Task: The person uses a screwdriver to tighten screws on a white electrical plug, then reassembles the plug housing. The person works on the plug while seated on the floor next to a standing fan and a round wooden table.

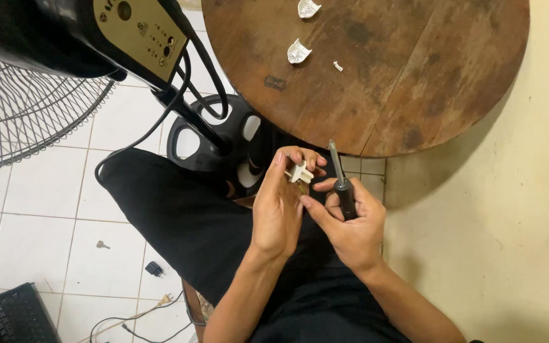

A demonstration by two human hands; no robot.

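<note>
**Plug part held in left hand, screwdriver in right, over the lap**

The person sits with legs in dark trousers (179,216), both hands raised just in front of the near edge of a round wooden table (414,76).

The left hand (277,206) has its fingers curled narrowly around a small white plug part (300,173), pinched between the thumb and the fingertips. The part sits at the top of the hand, just below the table rim and clear of it.

The right hand (351,222) is closed around the black handle of a screwdriver (341,181). The metal shaft points up and slightly left, its tip lying over the table's edge. The right forefinger reaches out towards the left hand and the plug part; whether it touches the part cannot be told. The two hands are touching or very nearly so.

On the table top lie two white plug shell pieces (298,52), one above the other and well apart, with a small white fragment (338,65) just beside the lower one.

To the left stands a black pedestal fan (52,38) with a wire grille, a gold control panel and a round base (208,133). A black cable (160,121) loops down from it towards the lap.

On the white tiled floor (46,216) lie a small black plug (154,269), loose thin wires (135,314) and a dark grille-like object (14,314) at the lower left corner.
</note>
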